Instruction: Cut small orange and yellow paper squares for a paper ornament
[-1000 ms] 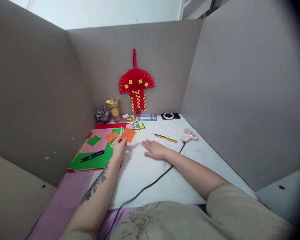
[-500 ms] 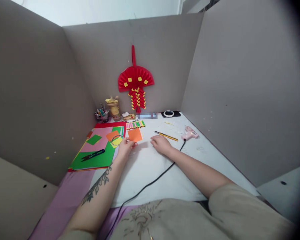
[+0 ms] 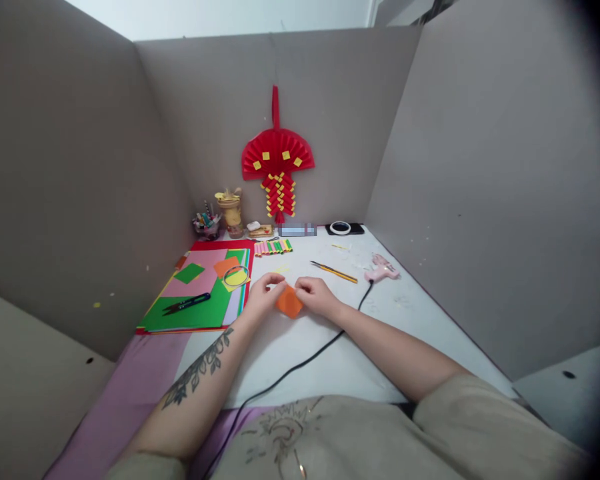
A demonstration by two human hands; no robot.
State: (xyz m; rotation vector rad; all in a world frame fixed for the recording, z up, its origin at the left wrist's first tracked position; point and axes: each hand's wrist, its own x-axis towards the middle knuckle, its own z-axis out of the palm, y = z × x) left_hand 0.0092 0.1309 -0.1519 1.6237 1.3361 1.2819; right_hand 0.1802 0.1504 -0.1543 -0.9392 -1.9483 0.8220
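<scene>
L hand (image 3: 269,298) + R hand (image 3: 319,296): fingers pinching orange paper (image 3: 290,303) btwn them, over worktop (image 3: 260,383). Risk: uneven pull → thin sheet creases or tears. R forearm near black cord (image 3: 300,365); snagging it could drag glue gun (image 3: 381,268).

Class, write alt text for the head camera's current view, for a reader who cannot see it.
The left hand and right hand hold an orange paper square above a white desk, with coloured sheets left and a pink glue gun right.
</scene>
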